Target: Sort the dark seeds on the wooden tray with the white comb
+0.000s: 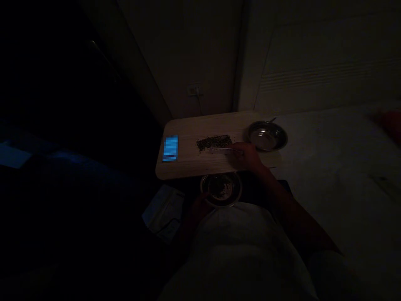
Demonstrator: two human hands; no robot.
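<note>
A loose pile of small dark bits (pixel 214 142), perhaps dried leaves or seeds, lies on a light wooden board or low table (pixel 188 167). My right hand (pixel 247 154) is closed on a thin, flat, straight tool (pixel 221 149), whose kind the dark hides. The tool lies along the near side of the pile. Just below the near edge, a metal bowl (pixel 235 201) holds more dark bits. My left hand (pixel 202 205) grips this bowl by its left rim, its fingers mostly lost in shadow.
A second metal bowl (pixel 267 136) stands at the right end of the board, with a handle poking out behind. A lit phone (pixel 170 148) lies at the left end. Behind is a wall with an outlet and plug (pixel 194 90). A pale packet (pixel 166 211) is at lower left.
</note>
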